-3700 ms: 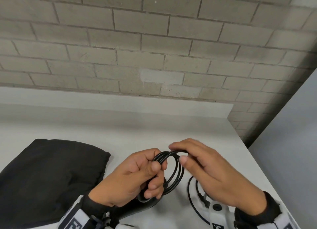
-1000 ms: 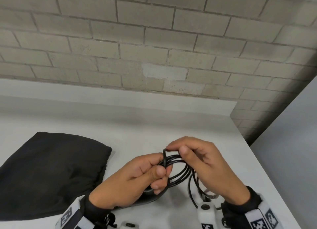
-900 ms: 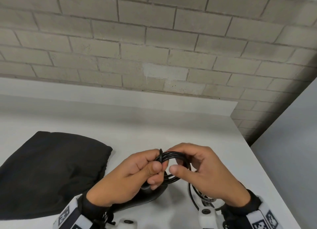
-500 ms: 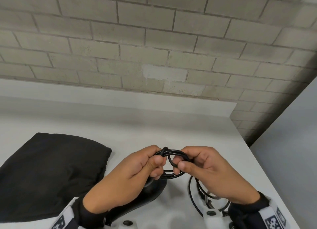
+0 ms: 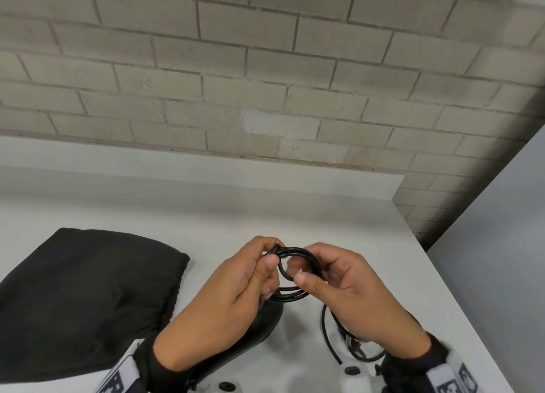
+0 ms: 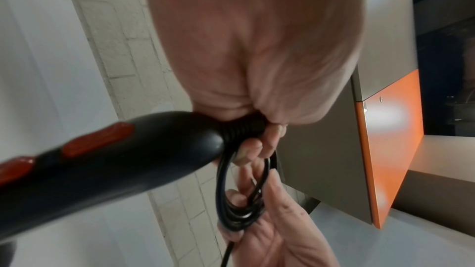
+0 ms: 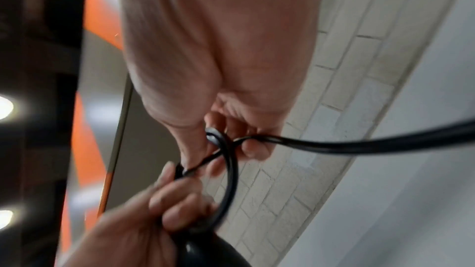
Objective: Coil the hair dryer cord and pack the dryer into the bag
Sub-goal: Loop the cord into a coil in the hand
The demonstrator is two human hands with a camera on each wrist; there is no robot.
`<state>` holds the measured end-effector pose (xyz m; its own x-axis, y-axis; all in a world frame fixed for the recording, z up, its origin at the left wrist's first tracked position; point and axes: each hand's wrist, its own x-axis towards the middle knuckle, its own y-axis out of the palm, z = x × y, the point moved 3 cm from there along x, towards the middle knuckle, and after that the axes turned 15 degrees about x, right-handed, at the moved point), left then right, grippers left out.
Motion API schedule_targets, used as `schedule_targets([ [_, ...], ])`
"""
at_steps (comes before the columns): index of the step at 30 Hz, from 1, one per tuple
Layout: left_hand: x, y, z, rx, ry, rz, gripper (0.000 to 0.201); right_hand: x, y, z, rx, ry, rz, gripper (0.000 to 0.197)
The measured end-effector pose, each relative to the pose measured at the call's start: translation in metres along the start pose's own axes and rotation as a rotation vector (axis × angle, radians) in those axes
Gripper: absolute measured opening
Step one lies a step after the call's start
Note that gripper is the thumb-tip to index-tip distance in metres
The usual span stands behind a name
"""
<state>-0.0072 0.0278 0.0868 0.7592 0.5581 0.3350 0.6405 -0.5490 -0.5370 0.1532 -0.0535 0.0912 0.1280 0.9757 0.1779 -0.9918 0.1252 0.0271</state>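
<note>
The black cord coil (image 5: 295, 254) (image 6: 241, 214) (image 7: 230, 172) hangs between both hands above the white table (image 5: 265, 215). My left hand (image 5: 236, 298) pinches its left side and also holds the black hair dryer (image 5: 253, 330) (image 6: 102, 163) at the ribbed cord end, orange buttons (image 6: 97, 139) showing. My right hand (image 5: 342, 286) grips the coil's right side, with a strand crossing over the loops (image 7: 223, 143). The loose cord tail (image 5: 330, 342) (image 7: 359, 146) drops below my right wrist. The black bag (image 5: 82, 298) lies flat at the left.
A grey brick wall (image 5: 265, 83) runs behind the table, with a raised ledge (image 5: 206, 174) along its foot. The table's right edge (image 5: 460, 304) is close to my right hand; a grey floor lies beyond it.
My right hand has moved from the coil's top to its right side, looping a strand around the bundle. The coil has tightened and tilted flatter. The left hand kept its hold.
</note>
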Motion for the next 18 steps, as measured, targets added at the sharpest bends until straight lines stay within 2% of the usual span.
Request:
schedule_targets([
  [3,0.003,-0.002,0.002,-0.034,-0.04,-0.059,0.028,-0.006,0.009,-0.007,-0.19,-0.222,-0.185,0.05],
  [4,0.003,-0.003,0.003,-0.05,-0.054,-0.068,0.026,-0.008,0.012,-0.01,-0.27,-0.315,-0.219,0.052],
  [7,0.003,-0.003,0.005,-0.087,-0.069,-0.064,0.025,-0.011,0.019,-0.019,-0.631,-0.533,-0.272,0.027],
  [9,0.003,-0.003,0.005,-0.07,-0.064,-0.073,0.028,-0.011,0.021,-0.021,-0.837,-0.54,-0.332,0.015],
  [12,0.004,-0.003,0.004,-0.032,-0.066,-0.124,0.029,-0.014,0.027,-0.013,-1.006,-0.55,-0.46,0.014],
  [15,0.005,-0.001,0.002,-0.028,-0.076,-0.164,0.026,-0.015,0.036,-0.005,-0.931,-0.569,-0.437,0.018],
  [18,0.007,0.001,0.001,0.012,-0.072,-0.185,0.022,-0.013,0.044,-0.007,-0.731,-0.482,-0.411,0.016],
])
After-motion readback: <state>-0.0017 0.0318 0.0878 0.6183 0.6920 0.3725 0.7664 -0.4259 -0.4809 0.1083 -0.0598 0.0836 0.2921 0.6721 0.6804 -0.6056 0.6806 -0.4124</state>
